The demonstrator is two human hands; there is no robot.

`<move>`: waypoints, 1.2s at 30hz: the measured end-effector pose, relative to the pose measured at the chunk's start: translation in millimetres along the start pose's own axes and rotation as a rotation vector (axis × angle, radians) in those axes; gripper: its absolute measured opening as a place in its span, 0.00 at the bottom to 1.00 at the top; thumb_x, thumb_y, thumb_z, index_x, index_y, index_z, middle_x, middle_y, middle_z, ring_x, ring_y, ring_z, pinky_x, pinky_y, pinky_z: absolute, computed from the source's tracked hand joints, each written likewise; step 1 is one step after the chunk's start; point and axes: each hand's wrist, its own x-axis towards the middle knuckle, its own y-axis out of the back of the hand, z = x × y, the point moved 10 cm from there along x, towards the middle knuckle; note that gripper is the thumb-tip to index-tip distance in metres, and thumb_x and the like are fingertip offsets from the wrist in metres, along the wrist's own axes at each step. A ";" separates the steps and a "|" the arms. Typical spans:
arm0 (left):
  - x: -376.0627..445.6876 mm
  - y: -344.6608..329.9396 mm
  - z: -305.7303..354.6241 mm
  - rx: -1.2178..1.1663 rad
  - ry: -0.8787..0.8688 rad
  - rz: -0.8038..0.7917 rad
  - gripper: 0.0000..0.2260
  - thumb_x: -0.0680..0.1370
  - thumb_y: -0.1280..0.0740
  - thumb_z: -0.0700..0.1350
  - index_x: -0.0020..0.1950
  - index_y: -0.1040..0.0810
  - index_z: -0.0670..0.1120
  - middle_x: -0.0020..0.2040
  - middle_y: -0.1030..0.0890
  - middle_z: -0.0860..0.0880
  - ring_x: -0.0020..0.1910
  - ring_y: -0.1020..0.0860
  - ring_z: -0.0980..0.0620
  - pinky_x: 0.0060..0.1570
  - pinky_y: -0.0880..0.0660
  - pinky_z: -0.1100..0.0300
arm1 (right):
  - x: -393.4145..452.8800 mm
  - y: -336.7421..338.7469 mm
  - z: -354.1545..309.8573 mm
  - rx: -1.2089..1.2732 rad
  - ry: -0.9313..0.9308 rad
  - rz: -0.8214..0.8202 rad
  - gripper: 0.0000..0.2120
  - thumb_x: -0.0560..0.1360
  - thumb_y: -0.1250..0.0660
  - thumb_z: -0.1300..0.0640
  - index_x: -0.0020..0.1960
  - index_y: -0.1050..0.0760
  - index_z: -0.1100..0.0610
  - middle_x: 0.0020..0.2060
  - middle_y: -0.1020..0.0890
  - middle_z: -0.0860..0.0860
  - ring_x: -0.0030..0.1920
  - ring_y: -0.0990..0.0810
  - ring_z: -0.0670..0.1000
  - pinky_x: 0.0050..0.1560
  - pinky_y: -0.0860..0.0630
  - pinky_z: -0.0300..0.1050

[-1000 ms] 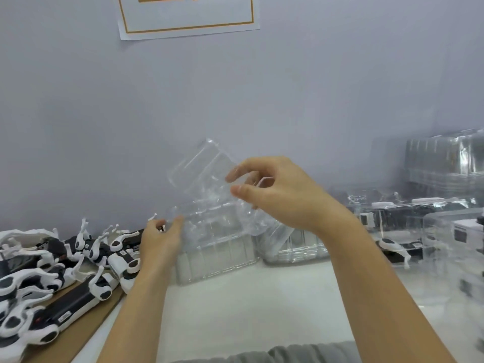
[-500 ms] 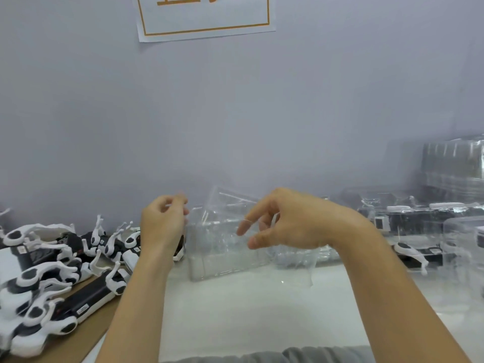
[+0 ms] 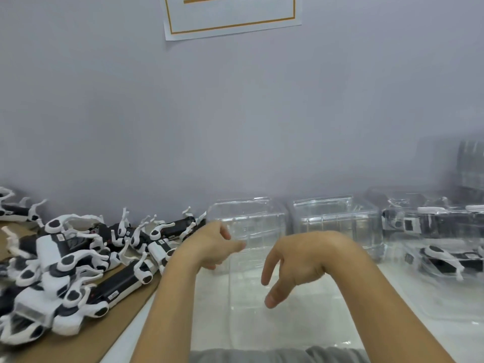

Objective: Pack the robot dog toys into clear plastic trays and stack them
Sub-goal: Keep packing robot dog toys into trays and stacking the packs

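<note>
Toy pile: robot dog toys (image 3: pixel 76 260) lie heaped on brown cardboard (image 3: pixel 78 344) at the left of the table (image 3: pixel 167 318), legs tangled and sticking up. Risk, as I judge it: lifting one out may drag a neighbour along by a hooked leg, or snag a thin white limb.
Left hand: left hand (image 3: pixel 212 244) hangs above the table, fingers loosely spread, nothing in it; its fingertips sit at the left edge of the flat clear tray.
Flat tray: clear tray (image 3: pixel 248 310) lies open on the table between the forearms, hard to trace against the white surface. Risk: it looks light and nothing pins it, so a toy pushed in one-handed may skate it sideways or miss the moulded recess.
Right hand: right hand (image 3: pixel 293 260) hovers over the tray, fingers relaxed and drooping, holding nothing.
Behind: two empty tray stacks (image 3: pixel 290 218) stand against the wall (image 3: pixel 235 113); packed trays (image 3: pixel 429 231) with toys sit to the right, near enough for a forearm to knock.
Change: half a second back both hands held the tray up in the air; now it is down flat and both have let go. View has tipped lower.
</note>
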 end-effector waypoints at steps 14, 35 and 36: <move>8.4 45.2 -79.3 0.312 0.244 0.438 0.13 0.78 0.36 0.40 0.61 0.24 0.47 0.64 0.25 0.44 0.68 0.33 0.39 0.54 0.30 0.52 | 0.1 19.3 0.9 0.084 0.032 0.171 0.17 0.74 0.31 0.37 0.62 0.23 0.37 0.54 0.25 0.39 0.53 0.26 0.45 0.41 0.33 0.38; -31.4 102.0 -45.3 -0.099 0.100 0.930 0.12 0.77 0.37 0.35 0.58 0.20 0.41 0.52 0.18 0.42 0.54 0.23 0.39 0.45 0.27 0.48 | -5.7 28.0 2.3 0.130 0.020 0.241 0.19 0.76 0.33 0.37 0.65 0.26 0.38 0.65 0.25 0.41 0.60 0.24 0.47 0.57 0.30 0.44; -33.4 106.4 -43.9 -0.144 0.091 0.948 0.13 0.77 0.37 0.34 0.59 0.20 0.41 0.52 0.18 0.42 0.54 0.23 0.40 0.45 0.29 0.49 | -6.3 29.0 2.8 0.131 0.019 0.249 0.19 0.76 0.33 0.37 0.65 0.26 0.39 0.65 0.25 0.41 0.62 0.24 0.48 0.57 0.30 0.44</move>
